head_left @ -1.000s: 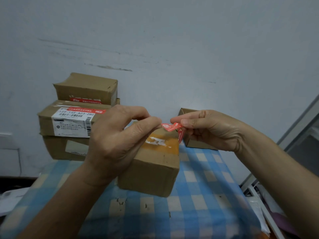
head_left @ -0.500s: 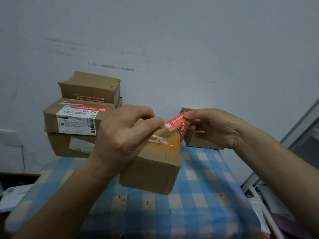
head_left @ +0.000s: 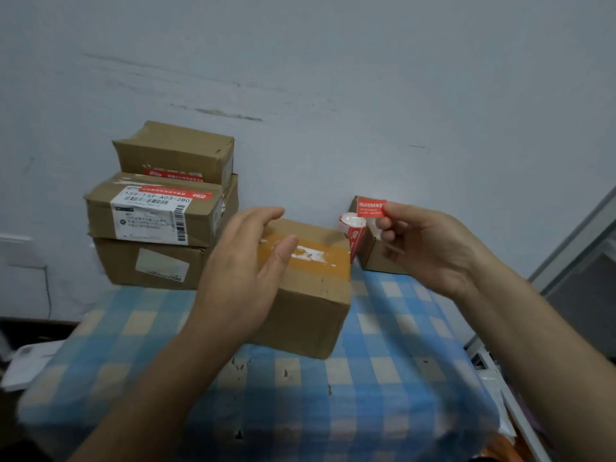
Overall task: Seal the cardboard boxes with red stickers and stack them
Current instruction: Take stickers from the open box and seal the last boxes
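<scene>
A matt brown cardboard box (head_left: 306, 315) carries a glossy strip of tan tape (head_left: 336, 258), torn white in places. Right of it, a red paper sticker (head_left: 371, 208); beneath, blue-checked cloth (head_left: 383, 361); behind, a matt, scuffed painted wall (head_left: 333, 78).

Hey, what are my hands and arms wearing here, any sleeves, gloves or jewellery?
Nothing worn shows. The left hand and right hand are bare, without gloves, rings or a watch, and both forearms are uncovered down to the frame's edge, no sleeves in view.

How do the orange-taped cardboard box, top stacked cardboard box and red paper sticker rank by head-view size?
1. orange-taped cardboard box, though nearest the camera
2. top stacked cardboard box
3. red paper sticker
</scene>
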